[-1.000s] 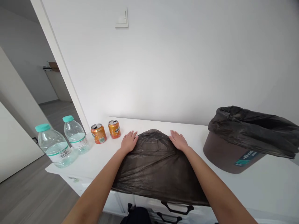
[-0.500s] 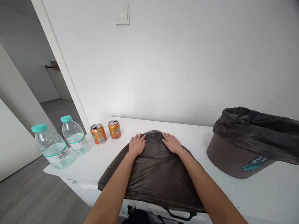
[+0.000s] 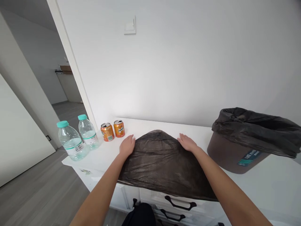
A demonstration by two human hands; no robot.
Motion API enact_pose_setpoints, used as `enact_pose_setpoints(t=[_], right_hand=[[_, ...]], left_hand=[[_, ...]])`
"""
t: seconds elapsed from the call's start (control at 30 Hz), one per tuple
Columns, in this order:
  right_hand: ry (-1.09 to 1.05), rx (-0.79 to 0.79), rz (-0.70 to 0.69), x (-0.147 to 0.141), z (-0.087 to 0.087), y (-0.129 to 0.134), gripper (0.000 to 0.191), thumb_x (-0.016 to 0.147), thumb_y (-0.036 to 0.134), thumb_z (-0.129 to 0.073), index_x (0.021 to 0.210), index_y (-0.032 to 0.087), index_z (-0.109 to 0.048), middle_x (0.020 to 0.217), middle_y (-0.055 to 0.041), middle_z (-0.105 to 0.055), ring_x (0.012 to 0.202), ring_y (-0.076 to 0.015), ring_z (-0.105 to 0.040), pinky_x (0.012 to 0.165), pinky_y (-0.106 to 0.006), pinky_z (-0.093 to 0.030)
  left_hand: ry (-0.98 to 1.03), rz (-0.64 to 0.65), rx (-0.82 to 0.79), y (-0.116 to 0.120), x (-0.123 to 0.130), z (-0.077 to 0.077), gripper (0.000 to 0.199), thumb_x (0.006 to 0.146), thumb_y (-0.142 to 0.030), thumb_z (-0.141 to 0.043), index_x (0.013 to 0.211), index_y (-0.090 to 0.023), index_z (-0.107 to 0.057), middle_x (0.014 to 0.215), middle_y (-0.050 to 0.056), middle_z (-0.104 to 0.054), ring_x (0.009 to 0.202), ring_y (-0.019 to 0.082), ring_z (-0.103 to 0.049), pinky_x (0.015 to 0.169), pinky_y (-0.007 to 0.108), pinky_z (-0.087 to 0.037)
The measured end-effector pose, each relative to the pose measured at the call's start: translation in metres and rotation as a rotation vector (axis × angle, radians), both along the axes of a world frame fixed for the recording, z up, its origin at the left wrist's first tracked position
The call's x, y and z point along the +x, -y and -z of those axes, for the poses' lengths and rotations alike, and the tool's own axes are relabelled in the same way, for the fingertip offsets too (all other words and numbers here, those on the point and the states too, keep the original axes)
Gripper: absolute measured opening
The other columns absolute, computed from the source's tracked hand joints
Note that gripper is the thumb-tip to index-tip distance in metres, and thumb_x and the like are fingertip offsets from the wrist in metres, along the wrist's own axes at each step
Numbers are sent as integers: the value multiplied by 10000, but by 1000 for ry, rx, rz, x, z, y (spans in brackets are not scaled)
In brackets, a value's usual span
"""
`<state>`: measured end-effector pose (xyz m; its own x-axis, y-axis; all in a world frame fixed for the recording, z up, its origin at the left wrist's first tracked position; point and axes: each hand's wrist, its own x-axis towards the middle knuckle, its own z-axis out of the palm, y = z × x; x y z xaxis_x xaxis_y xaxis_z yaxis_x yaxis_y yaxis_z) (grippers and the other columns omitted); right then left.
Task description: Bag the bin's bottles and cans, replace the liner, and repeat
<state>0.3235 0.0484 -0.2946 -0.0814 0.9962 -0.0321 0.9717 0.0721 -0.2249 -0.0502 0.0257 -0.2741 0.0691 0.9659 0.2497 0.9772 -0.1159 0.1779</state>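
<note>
A dark plastic bag (image 3: 162, 166) lies spread over the white cabinet top, its near edge hanging over the front. My left hand (image 3: 127, 145) rests at the bag's upper left edge, open and holding nothing. At the upper right edge, my right hand (image 3: 187, 142) touches the bag with its fingers stretched out. The bag's far end rises to a rounded peak between the hands. To the right stands a brown bin (image 3: 231, 152) lined with another dark bag (image 3: 256, 133).
Two clear bottles with teal caps, one nearer (image 3: 72, 141) and one farther (image 3: 88, 131), stand at the left. Beside them are two orange cans (image 3: 107, 132) (image 3: 119, 128). Black drawer handles (image 3: 180, 203) are below the cabinet's front edge. A wall (image 3: 176, 62) rises behind.
My hands have moved apart, from the bag's top to its two sides. The bag's far part looks smoother and its dark band no longer shows. The view has shifted slightly.
</note>
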Motion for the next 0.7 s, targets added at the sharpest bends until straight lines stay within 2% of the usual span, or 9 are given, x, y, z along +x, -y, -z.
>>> enact_pose_setpoints(t=[0.1, 0.2, 0.3, 0.37, 0.47, 0.6, 0.7], right_hand=[[-25, 61, -101, -44, 1, 21, 656, 980, 525, -164, 1544, 196, -222, 1602, -48, -220, 1484, -228, -182, 1195, -417, -193], [-76, 116, -269, -91, 4, 60, 635, 986, 487, -173, 1538, 182, -248, 1597, -34, -227, 1489, -212, -162, 1204, -405, -169], [-70, 72, -281, -101, 0, 94, 620, 983, 457, -183, 1527, 176, -285, 1592, -35, -230, 1484, -214, -182, 1208, -407, -165], [-50, 53, -223, -86, -4, 106, 606, 978, 461, -208, 1518, 207, -312, 1587, -25, -242, 1480, -221, -199, 1207, -424, -177], [-30, 74, -118, -46, -3, 111, 591, 972, 448, -240, 1503, 213, -348, 1575, -28, -279, 1469, -228, -232, 1201, -436, -208], [0, 100, 13, 1, 16, 114, 595, 970, 416, -242, 1502, 172, -348, 1574, -44, -286, 1468, -220, -235, 1207, -410, -204], [3, 148, 71, 27, 34, 118, 601, 970, 423, -225, 1494, 163, -362, 1577, -46, -288, 1471, -219, -229, 1207, -407, -206]], left_hand=[[7, 127, 60, 20, 40, 5, 509, 995, -410, -294, 1440, -216, -447, 1461, 68, -502, 1371, 238, -425, 1144, 406, -324], [-24, 314, 72, 41, 81, 28, 511, 993, -391, -299, 1458, -221, -425, 1515, 49, -433, 1419, 228, -355, 1168, 412, -280], [-65, 368, 27, 51, 93, 51, 528, 999, -421, -272, 1473, -230, -403, 1558, 48, -359, 1452, 232, -289, 1183, 437, -232], [-74, 334, 15, 51, 80, 61, 538, 995, -471, -276, 1478, -265, -393, 1572, 31, -331, 1465, 233, -259, 1190, 446, -205], [-75, 278, 19, 48, 45, 64, 547, 991, -503, -278, 1490, -299, -369, 1581, 14, -312, 1472, 234, -237, 1191, 449, -185], [-69, 184, 4, 55, -1, 55, 559, 984, -508, -289, 1494, -292, -364, 1570, 22, -333, 1469, 246, -247, 1182, 453, -197], [-78, 116, -34, 67, -24, 42, 560, 987, -475, -282, 1492, -249, -369, 1572, 49, -324, 1463, 251, -262, 1173, 457, -217]])
